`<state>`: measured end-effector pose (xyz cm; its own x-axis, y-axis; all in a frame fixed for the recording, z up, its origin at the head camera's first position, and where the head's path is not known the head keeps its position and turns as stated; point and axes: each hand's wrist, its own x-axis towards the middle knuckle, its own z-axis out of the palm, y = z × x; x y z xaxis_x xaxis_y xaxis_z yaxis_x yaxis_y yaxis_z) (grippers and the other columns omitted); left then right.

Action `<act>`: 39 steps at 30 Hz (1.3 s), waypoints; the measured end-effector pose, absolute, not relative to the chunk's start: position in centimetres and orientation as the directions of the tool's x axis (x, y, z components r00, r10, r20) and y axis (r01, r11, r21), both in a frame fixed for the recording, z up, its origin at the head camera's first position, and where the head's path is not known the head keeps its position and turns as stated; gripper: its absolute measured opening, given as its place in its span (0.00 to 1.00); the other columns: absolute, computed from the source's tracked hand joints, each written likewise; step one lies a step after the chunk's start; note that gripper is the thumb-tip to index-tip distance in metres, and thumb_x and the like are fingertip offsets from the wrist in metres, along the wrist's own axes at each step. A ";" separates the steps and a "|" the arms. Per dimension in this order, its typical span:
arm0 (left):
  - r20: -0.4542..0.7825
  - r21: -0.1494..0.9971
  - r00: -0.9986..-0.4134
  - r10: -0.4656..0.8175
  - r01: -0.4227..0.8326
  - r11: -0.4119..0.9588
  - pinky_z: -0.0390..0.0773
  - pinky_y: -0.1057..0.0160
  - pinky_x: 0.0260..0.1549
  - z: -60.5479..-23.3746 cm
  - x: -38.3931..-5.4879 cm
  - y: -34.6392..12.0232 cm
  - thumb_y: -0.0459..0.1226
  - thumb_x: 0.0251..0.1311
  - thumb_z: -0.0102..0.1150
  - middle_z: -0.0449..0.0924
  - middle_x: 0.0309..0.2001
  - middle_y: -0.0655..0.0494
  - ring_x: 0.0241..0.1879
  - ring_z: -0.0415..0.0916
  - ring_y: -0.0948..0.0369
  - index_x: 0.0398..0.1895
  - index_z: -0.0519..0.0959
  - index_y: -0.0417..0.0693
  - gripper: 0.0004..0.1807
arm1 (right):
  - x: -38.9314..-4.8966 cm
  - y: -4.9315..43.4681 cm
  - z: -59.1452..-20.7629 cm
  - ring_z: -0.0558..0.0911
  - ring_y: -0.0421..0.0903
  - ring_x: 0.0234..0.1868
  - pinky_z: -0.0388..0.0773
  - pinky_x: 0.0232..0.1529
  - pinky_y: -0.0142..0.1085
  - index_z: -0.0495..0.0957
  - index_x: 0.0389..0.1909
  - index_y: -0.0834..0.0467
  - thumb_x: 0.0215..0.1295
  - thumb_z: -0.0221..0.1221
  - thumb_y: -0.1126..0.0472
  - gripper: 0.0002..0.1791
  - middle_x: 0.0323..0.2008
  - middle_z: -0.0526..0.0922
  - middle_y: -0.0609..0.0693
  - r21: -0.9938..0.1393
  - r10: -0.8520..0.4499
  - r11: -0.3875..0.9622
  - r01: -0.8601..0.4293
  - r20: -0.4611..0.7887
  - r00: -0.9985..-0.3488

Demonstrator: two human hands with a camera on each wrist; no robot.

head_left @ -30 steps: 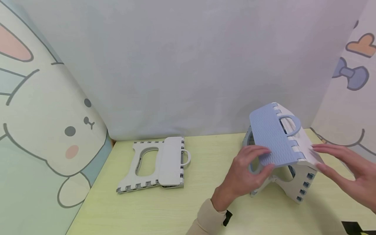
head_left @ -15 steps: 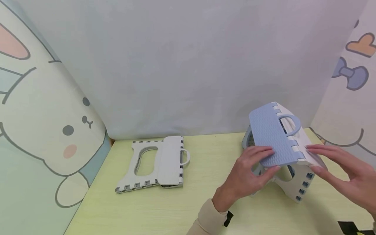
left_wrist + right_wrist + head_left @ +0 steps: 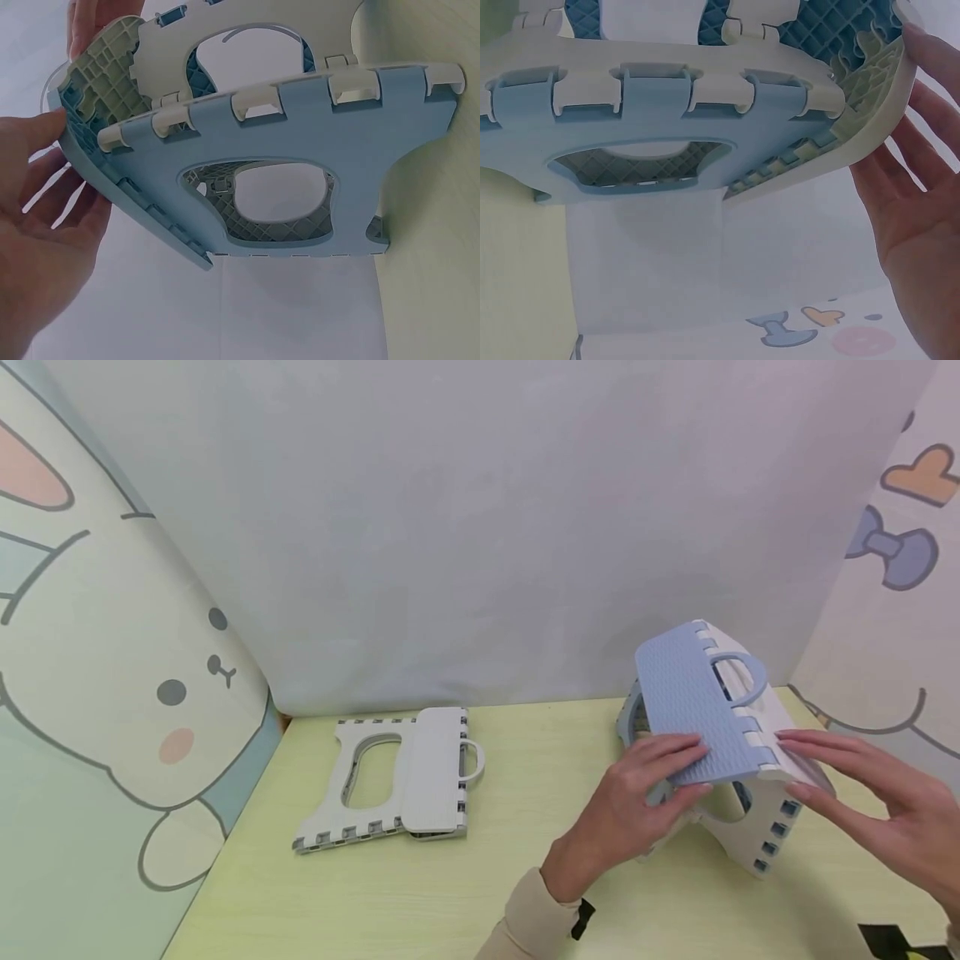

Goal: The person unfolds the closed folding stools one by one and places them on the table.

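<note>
A blue-and-white folding step stool (image 3: 693,710) stands on the table at the right, its two top panels sloping down from a raised middle hinge like a roof. A blue handle loop sticks up at that hinge. My left hand (image 3: 622,810) holds the blue panel's near edge, fingers on top and thumb at the rim. On the other side my right hand (image 3: 885,802) holds the white panel by its near corner, fingertips on its face. From below, the left wrist view shows the stool's blue leg panel (image 3: 352,150) spread from the other leg.
A second step stool (image 3: 438,772), white and folded flat, lies on the table (image 3: 390,893) to the left. A pale grey backdrop (image 3: 480,527) rises behind, with cartoon-printed side walls (image 3: 112,652). A black object (image 3: 881,939) shows at the lower right.
Both hands have shifted slightly inward along the stool's top panels. The stool itself looks almost unchanged, and the folded one stays where it was.
</note>
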<state>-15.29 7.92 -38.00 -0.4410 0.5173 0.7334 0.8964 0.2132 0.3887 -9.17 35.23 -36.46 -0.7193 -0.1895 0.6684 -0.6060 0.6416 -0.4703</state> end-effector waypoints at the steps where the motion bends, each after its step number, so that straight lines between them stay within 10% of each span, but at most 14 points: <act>1: 0.734 0.388 -0.440 0.517 0.897 0.213 0.64 0.73 0.66 -38.0 -15.3 7.9 0.35 0.66 0.69 0.80 0.63 0.50 0.69 0.69 0.64 0.61 0.81 0.38 0.22 | -9.2 35.2 -36.4 0.74 0.33 0.65 0.67 0.60 0.17 0.81 0.56 0.70 0.46 0.72 0.83 0.31 0.63 0.80 0.43 -0.469 -0.192 0.642 -0.607 0.668 -0.719; 7: 0.748 0.390 -0.431 0.506 0.901 0.190 0.64 0.72 0.67 -38.1 -15.4 7.9 0.34 0.64 0.70 0.81 0.62 0.49 0.68 0.71 0.62 0.60 0.82 0.37 0.22 | -9.2 35.3 -36.1 0.75 0.34 0.65 0.68 0.61 0.19 0.82 0.53 0.72 0.48 0.72 0.82 0.27 0.62 0.80 0.43 -0.474 -0.189 0.651 -0.593 0.656 -0.731; 15: 0.756 0.366 -0.427 0.496 0.904 0.221 0.65 0.74 0.65 -38.0 -15.4 7.8 0.36 0.64 0.71 0.82 0.61 0.51 0.65 0.74 0.63 0.58 0.83 0.40 0.21 | -9.7 35.7 -36.7 0.76 0.35 0.64 0.69 0.60 0.19 0.84 0.50 0.72 0.63 0.71 0.56 0.24 0.61 0.82 0.47 -0.416 -0.202 0.629 -0.657 0.728 -0.655; 39: 0.757 0.322 -0.394 0.522 0.919 0.227 0.64 0.74 0.66 -38.0 -15.5 7.6 0.35 0.65 0.70 0.82 0.61 0.50 0.65 0.74 0.61 0.57 0.84 0.41 0.18 | -10.1 35.8 -36.3 0.78 0.38 0.63 0.71 0.58 0.19 0.84 0.49 0.74 0.69 0.62 0.44 0.32 0.57 0.83 0.64 -0.339 -0.277 0.592 -0.731 0.766 -0.580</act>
<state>-15.49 7.57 -37.95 -0.3940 0.5215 0.7568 0.9191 0.2271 0.3220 -10.05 35.76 -36.31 -0.5798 -0.2770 0.7662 -0.7309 0.5925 -0.3389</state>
